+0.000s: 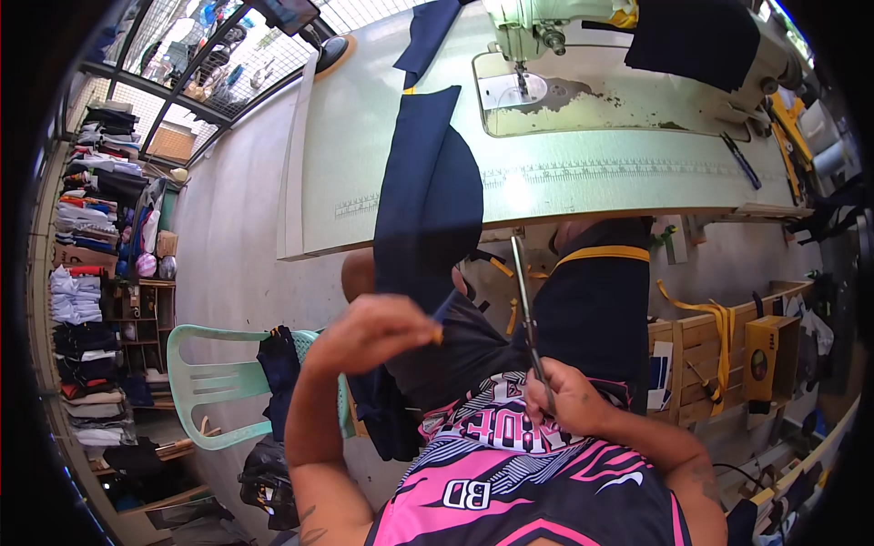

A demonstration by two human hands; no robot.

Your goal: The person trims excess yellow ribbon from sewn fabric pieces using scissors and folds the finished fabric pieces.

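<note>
My left hand (pixel 378 329), slightly blurred, is raised over my lap with its fingers pinched on a small navy and yellow fabric scrap (pixel 439 333). In my right hand (pixel 574 398) are long scissors (pixel 525 305), gripped at the handles, blades pointing up toward the table edge. A navy fabric piece (pixel 423 187) lies across the table's front edge and hangs down toward my lap, just beyond my left hand. Over my thigh, on the right, drapes another navy piece with a yellow band (pixel 592 314).
A sewing machine (pixel 523 36) stands on the table (pixel 346 127), with navy fabric (pixel 696 45) on its right. Tweezers-like dark tool (pixel 742 162) lies near the right end. A green plastic chair (pixel 214 382) stands at left, a wooden crate (pixel 701 350) with yellow strips at right.
</note>
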